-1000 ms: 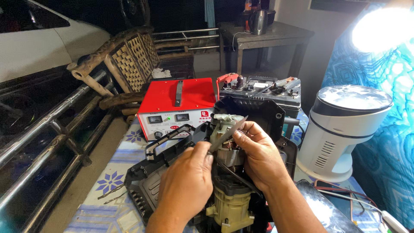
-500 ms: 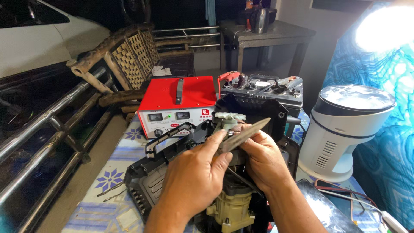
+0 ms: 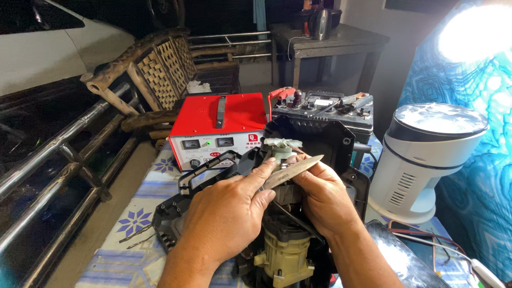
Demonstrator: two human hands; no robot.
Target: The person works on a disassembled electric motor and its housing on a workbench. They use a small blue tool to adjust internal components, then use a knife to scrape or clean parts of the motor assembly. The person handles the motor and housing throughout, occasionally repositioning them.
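Note:
My left hand point(image 3: 226, 213) pinches a thin grey metal blade point(image 3: 293, 169) between thumb and fingers, its tip pointing right and slightly up. My right hand point(image 3: 320, 194) wraps around an electric motor point(image 3: 285, 253) that stands upright in an opened black plastic machine housing point(image 3: 224, 170). The motor has a tan lower body and a pale grey-green top piece point(image 3: 280, 148) just above the blade. The blade lies across the motor between both hands. A black cable runs down under my right hand.
A red metal box with two gauges point(image 3: 218, 128) and a black battery with clamps point(image 3: 325, 109) stand behind. A white round appliance point(image 3: 426, 154) sits at the right. A wicker chair point(image 3: 160, 74), steel rails point(image 3: 58, 160) and a grey table point(image 3: 330, 45) are around.
My left hand lifted off the motor and now holds the blade out, its tip pointing right. My right hand stays wrapped on the motor.

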